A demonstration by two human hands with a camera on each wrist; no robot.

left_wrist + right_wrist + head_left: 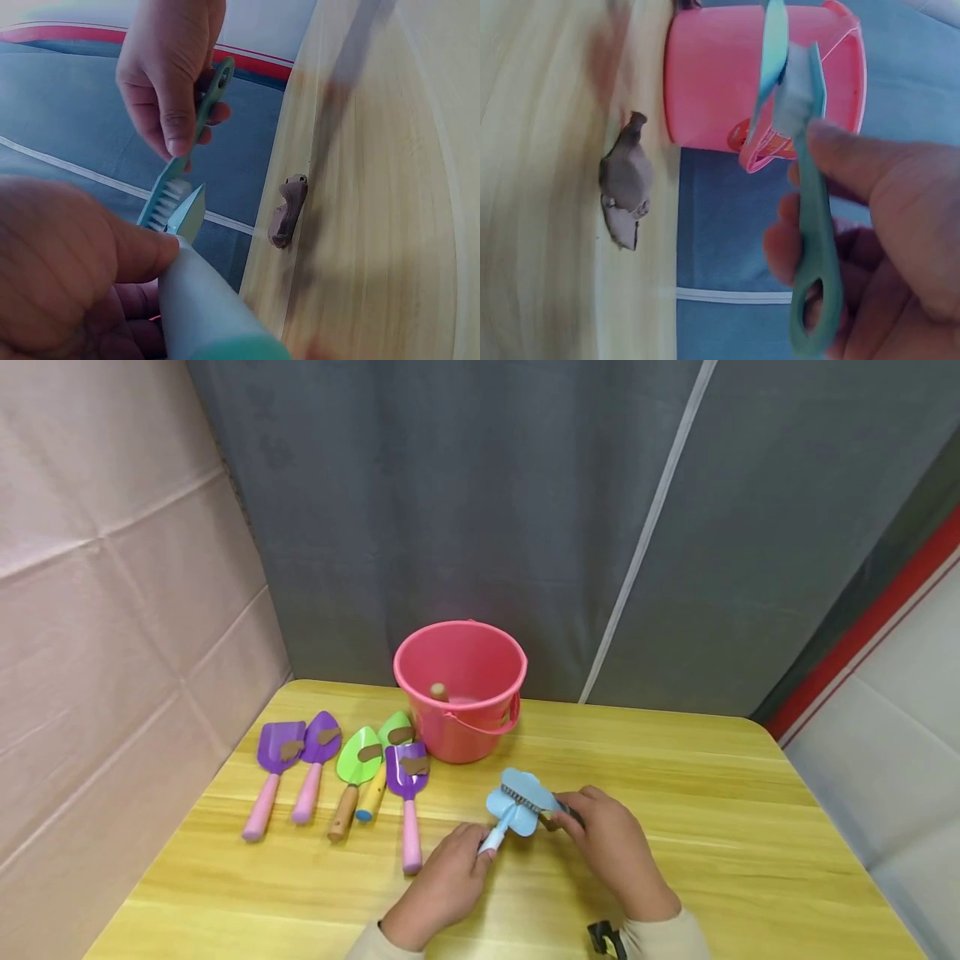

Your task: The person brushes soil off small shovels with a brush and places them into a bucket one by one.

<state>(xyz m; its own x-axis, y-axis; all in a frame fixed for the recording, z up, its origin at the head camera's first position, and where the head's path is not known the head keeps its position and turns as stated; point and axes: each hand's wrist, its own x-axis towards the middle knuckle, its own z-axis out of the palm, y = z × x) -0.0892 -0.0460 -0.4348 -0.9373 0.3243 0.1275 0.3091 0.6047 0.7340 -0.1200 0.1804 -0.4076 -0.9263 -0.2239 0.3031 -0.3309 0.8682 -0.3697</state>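
Note:
My left hand [448, 875] grips the white handle of a small toy shovel [522, 823], whose light blue blade has a scalloped, flower-like edge. In my right hand [613, 850] is a blue-green brush [816, 225], held by its handle with the thumb along it. The brush's pale bristles touch or nearly touch the blade face. A brown clay-like lump [289, 211] lies on the table below the two tools, apart from both hands; the right hand partly hides it in the head view.
A pink bucket [438, 731] stands at the back, with a wooden handle end [438, 692] inside. Left of it lie several toy trowels, purple [273, 752] and green [352, 768], with brown pieces on their blades. A grey curtain [480, 510] hangs behind the table.

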